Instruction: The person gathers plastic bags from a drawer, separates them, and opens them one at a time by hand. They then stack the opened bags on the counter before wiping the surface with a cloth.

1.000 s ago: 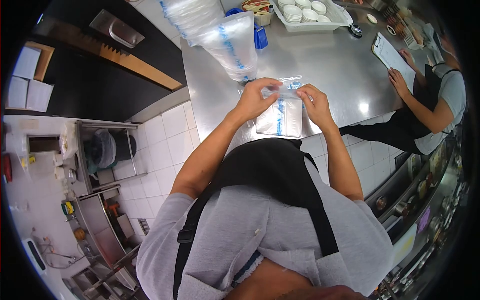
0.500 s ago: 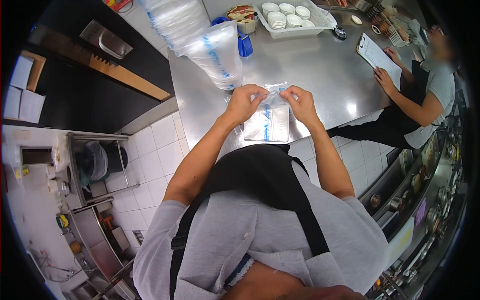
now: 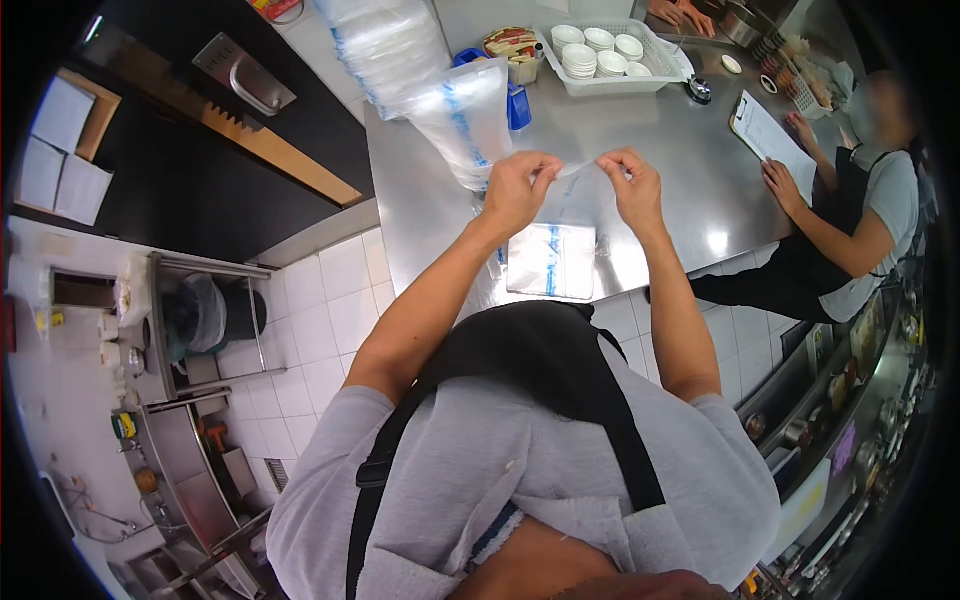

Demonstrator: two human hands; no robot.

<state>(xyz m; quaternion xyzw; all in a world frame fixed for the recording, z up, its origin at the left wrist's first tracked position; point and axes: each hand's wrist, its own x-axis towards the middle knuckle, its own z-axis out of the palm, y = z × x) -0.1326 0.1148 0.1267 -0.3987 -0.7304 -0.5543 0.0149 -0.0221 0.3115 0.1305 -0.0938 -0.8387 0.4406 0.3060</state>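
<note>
My left hand (image 3: 520, 190) and my right hand (image 3: 634, 188) each pinch one side of the top edge of a clear plastic bag (image 3: 575, 190), which is stretched between them above the steel counter. Nearer to my body, a flat stack of clear bags (image 3: 551, 262) with blue print lies at the counter's front edge. Beside my left hand stands a tall nested stack of clear bags with blue print (image 3: 462, 120), leaning toward the back left.
On the steel counter (image 3: 690, 150) are a white basket of small bowls (image 3: 612, 85), a blue container (image 3: 518, 107) and a bell (image 3: 699, 91). A co-worker (image 3: 860, 220) at the right has both hands by a clipboard (image 3: 772, 140). More hands (image 3: 680, 14) show at the far back.
Both hands have moved slightly up and away from the flat stack, and the bag between them is now spread wider. The whole view has shifted a little to the right and down.
</note>
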